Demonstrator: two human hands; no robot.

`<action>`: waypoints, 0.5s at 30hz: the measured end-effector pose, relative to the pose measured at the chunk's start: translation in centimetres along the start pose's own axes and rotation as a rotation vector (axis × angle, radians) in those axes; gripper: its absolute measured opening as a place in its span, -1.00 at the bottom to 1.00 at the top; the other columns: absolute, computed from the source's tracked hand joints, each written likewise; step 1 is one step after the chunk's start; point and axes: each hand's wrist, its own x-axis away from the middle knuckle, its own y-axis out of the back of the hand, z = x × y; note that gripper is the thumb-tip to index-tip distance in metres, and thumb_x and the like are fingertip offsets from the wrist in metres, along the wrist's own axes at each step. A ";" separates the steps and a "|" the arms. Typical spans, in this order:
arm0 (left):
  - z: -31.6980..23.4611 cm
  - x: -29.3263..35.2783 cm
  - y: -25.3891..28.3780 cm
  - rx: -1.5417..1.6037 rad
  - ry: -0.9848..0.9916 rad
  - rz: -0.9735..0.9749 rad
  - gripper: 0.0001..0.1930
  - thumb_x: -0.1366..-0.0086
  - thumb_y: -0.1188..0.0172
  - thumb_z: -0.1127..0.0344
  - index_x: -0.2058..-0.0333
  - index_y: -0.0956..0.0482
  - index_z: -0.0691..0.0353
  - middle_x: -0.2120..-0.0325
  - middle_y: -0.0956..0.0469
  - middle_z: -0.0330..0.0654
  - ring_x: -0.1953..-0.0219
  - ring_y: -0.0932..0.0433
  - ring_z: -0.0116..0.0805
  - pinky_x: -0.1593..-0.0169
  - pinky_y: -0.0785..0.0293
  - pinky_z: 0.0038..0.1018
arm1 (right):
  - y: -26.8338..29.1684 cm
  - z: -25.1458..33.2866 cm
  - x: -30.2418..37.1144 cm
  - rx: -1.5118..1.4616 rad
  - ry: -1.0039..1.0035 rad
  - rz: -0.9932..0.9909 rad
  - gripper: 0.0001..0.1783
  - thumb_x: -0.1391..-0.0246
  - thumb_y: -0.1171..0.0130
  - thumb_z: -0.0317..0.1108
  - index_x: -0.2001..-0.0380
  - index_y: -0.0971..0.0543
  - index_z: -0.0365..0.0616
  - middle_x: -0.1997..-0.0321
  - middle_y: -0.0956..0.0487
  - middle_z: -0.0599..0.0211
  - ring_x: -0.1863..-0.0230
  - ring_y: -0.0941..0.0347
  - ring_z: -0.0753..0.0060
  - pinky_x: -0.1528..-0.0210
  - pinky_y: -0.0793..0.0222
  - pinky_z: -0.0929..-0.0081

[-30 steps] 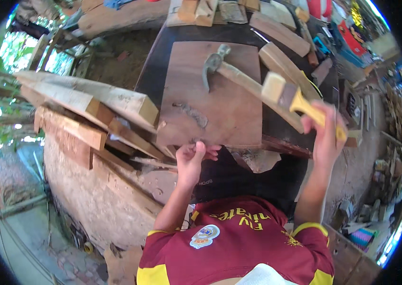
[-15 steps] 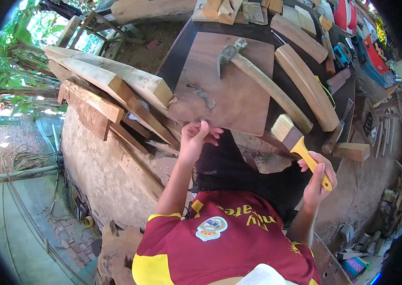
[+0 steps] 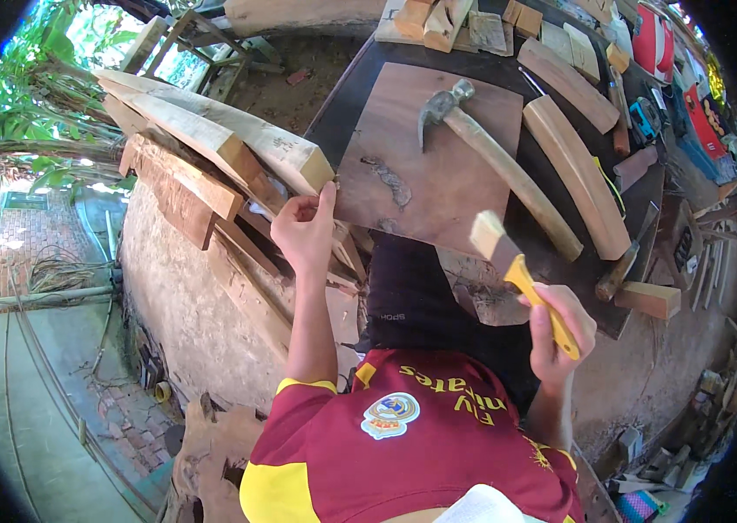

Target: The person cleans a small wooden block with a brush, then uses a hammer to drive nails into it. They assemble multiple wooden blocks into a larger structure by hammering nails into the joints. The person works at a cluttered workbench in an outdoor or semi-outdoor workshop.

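My right hand (image 3: 562, 333) is wrapped round the yellow handle of a flat paintbrush (image 3: 518, 272). Its pale bristles point up and left, over the near right corner of a thin brown wooden board (image 3: 438, 192). On that board rests the head of a claw hammer (image 3: 499, 166), its wooden handle reaching past the board's right edge. A rough greyish patch (image 3: 388, 180) marks the board's left part. Beside the board's left edge, my left hand (image 3: 306, 234) is closed with fingers curled and thumb up, near a beam's end; whatever it may hold is hidden.
Several thick wooden beams (image 3: 255, 144) lean together at the left. Right of the hammer, the dark table (image 3: 521, 205) carries a long shaped wood piece (image 3: 576, 174) and a wooden-handled tool (image 3: 617, 275). A wood block (image 3: 649, 299) sits at its near right corner; more offcuts (image 3: 442, 22) lie at the far edge.
My left hand has moved left and away from me, from the board's near edge to the beam's end. The paintbrush in my right hand has shifted slightly left.
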 end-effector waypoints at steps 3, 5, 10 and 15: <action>2.0 0.2 0.5 0.141 -0.081 0.009 -0.66 -0.17 -0.39 0.17 0.42 -0.65 0.43 0.64 -0.57 -0.20 0.56 -0.46 -0.57 0.42 -0.38 -0.59 | -2.4 0.4 -1.7 0.055 0.128 0.107 -0.77 -0.01 -0.23 -0.58 0.21 -0.58 -0.34 0.38 -0.63 0.08 0.41 -0.59 0.19 0.29 -0.49 0.38; 2.6 0.4 1.7 -0.052 -0.167 -0.036 -0.68 -0.20 -0.34 0.17 0.37 -0.66 0.40 0.61 -0.60 -0.09 0.55 -0.53 -0.44 0.38 -0.45 -0.49 | -4.4 0.2 -2.4 0.109 0.211 0.150 -0.70 0.03 -0.28 -0.56 0.15 -0.58 -0.27 0.30 -0.63 0.16 0.36 -0.57 0.15 0.27 -0.50 0.34; 5.1 0.8 6.5 -0.615 -0.103 0.118 -0.71 -0.27 -0.18 0.16 0.39 -0.65 0.32 0.51 -0.61 0.13 0.39 -0.62 0.09 0.28 -0.52 -0.12 | -9.5 -0.2 -5.6 0.328 0.358 0.184 -0.70 0.01 -0.29 -0.45 0.14 -0.57 -0.17 0.31 -0.59 0.29 0.27 -0.52 0.20 0.24 -0.46 0.31; 7.5 1.2 7.8 -0.869 0.016 0.378 -0.64 -0.23 -0.19 0.07 0.46 -0.63 0.31 0.47 -0.59 0.20 0.32 -0.59 0.20 0.21 -0.51 -0.03 | -13.7 1.8 -5.5 0.156 0.475 0.546 -0.85 -0.05 -0.18 -0.31 0.30 -0.56 -0.07 0.51 -0.42 0.36 0.36 -0.42 0.29 0.34 -0.34 0.34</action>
